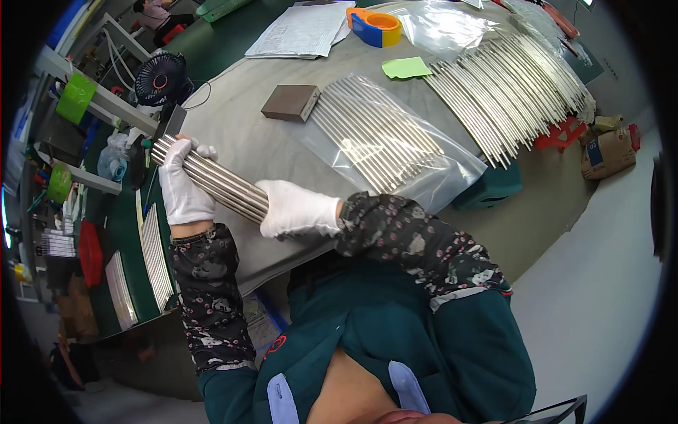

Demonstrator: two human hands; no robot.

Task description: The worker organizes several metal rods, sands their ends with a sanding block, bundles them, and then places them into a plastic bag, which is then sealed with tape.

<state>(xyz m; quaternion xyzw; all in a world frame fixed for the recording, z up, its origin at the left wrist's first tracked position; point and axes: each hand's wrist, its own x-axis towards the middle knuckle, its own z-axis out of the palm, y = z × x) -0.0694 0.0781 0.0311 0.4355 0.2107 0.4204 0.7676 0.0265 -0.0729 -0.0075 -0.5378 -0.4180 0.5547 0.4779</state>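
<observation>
Rods (212, 180), a tight bundle of thin bright metal lengths, held at about nine o'clock of the view, above the near edge of a grey rounded table (261, 141). Left hand (183, 184) in a white glove wrapped closed around the far part of the bundle; right hand (296, 208), also white-gloved, clamped over the near end, hiding the rod tips there. Dark flowered sleeves on both forearms; teal garment filling the six o'clock area.

Largest around them: the table, smooth and dull, spreading toward twelve and two o'clock. At one to two o'clock, a wide fan of loose rods (508, 85), overhanging the table edge. At the centre, a clear plastic bag (388, 141), glossy and creased, with more rods lying inside it. At twelve o'clock, a sheet stack of printed paper (300, 32). At ten o'clock, a small black desk fan (161, 79), just beyond the bundle's far end. Just left of the bag, a brown rectangular block (291, 102), flat and matt. Near twelve o'clock, an orange-and-blue tape dispenser (374, 27). Beside it, a green sticky note (406, 68).

Trays of further rods at eight o'clock, partly hidden behind the left forearm. Shelving at nine o'clock bent by the lens and hard to read. Another person at eleven o'clock, cut off by the rim.
</observation>
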